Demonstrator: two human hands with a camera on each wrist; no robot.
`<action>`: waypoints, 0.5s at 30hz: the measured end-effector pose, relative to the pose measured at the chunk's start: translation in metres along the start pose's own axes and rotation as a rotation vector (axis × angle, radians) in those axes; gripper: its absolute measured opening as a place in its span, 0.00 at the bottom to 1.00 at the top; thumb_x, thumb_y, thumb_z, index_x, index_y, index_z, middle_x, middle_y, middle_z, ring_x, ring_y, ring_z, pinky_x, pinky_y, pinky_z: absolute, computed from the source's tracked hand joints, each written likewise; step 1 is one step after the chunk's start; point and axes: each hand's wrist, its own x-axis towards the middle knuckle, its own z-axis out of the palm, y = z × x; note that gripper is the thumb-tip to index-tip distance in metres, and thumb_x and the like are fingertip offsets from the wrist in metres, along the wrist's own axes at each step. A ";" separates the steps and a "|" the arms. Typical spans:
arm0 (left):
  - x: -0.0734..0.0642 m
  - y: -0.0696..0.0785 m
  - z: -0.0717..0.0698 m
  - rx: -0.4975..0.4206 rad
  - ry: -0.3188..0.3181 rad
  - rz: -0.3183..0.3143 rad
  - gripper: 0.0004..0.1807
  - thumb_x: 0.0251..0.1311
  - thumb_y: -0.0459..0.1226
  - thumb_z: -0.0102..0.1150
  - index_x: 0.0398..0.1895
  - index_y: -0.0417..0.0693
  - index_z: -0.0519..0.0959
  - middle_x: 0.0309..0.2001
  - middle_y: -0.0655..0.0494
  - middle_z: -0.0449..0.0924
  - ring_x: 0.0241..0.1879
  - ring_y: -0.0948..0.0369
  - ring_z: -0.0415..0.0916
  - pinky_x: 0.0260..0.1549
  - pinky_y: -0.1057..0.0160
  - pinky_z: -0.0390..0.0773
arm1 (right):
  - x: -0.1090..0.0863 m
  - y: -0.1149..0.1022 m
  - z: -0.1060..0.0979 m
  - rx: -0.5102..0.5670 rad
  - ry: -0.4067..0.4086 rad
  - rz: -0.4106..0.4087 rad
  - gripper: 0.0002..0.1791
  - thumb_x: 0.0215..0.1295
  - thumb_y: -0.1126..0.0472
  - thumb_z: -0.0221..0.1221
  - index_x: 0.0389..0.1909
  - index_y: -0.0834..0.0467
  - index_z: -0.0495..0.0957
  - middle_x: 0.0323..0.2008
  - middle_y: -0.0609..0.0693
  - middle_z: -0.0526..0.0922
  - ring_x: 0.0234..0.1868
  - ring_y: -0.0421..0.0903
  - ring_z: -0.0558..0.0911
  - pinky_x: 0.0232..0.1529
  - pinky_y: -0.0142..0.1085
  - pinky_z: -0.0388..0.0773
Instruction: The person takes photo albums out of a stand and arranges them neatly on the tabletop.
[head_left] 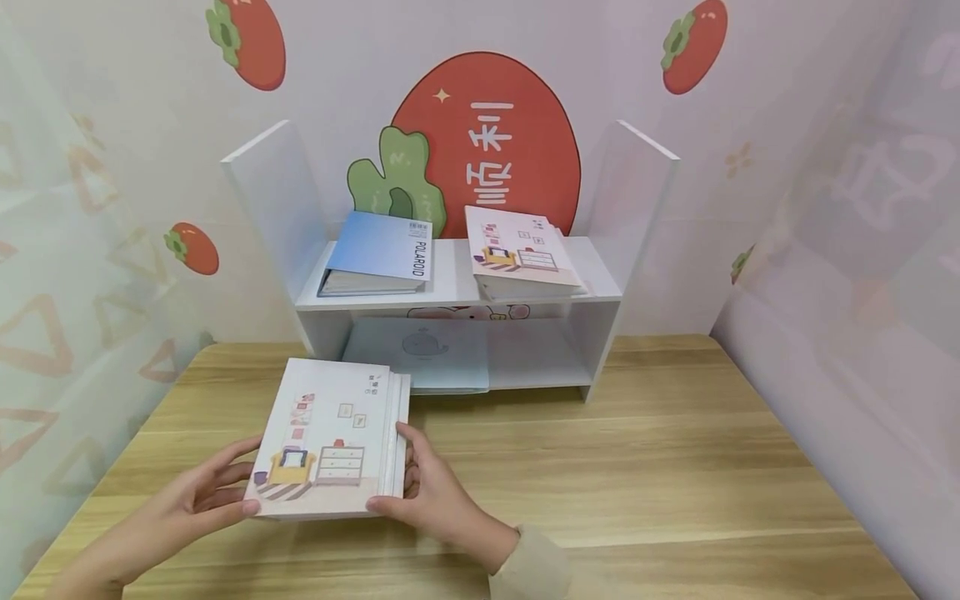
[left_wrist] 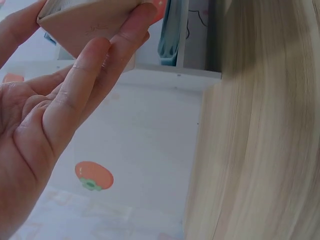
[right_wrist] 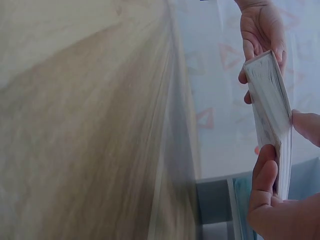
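Observation:
A white photo album (head_left: 330, 417), its cover drawn with a yellow armchair and a chest of drawers, is held off the table in front of the shelf. My left hand (head_left: 176, 510) grips its left side, the thumb at the near corner and fingers underneath. On the right side, my right hand (head_left: 442, 496) pinches the album, thumb on the near edge and fingers curled below. The left wrist view shows the beige spine (left_wrist: 92, 22) against the left fingers. Thick page edges (right_wrist: 272, 95) face the right wrist camera, between both hands.
A white two-tier shelf (head_left: 450, 302) stands at the back of the wooden table (head_left: 600, 483). On its upper tier lie a blue POLAROID album (head_left: 378, 246) and a matching illustrated album (head_left: 517, 242). The lower tier holds a pale blue whale-print folder (head_left: 450, 367). Patterned curtains enclose the sides.

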 end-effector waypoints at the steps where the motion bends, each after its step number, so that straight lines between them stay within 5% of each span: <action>1: -0.001 -0.001 -0.002 0.005 -0.003 0.002 0.37 0.72 0.26 0.47 0.79 0.51 0.48 0.62 0.79 0.72 0.58 0.76 0.74 0.49 0.72 0.80 | 0.000 0.000 0.002 0.003 0.002 -0.001 0.53 0.53 0.71 0.71 0.76 0.60 0.51 0.45 0.50 0.75 0.34 0.35 0.78 0.35 0.23 0.78; 8: -0.010 -0.010 -0.017 0.029 -0.024 0.024 0.38 0.71 0.23 0.45 0.79 0.57 0.49 0.63 0.81 0.70 0.58 0.77 0.73 0.48 0.72 0.80 | 0.005 0.000 0.017 -0.006 0.015 0.019 0.53 0.52 0.71 0.71 0.76 0.58 0.51 0.44 0.47 0.74 0.34 0.34 0.77 0.36 0.23 0.77; 15: -0.018 -0.017 -0.031 -0.045 -0.089 -0.017 0.37 0.73 0.24 0.40 0.79 0.60 0.49 0.65 0.78 0.71 0.61 0.74 0.73 0.51 0.71 0.79 | 0.012 0.005 0.032 0.022 -0.001 0.033 0.54 0.52 0.70 0.72 0.76 0.58 0.50 0.41 0.44 0.72 0.32 0.31 0.77 0.36 0.22 0.78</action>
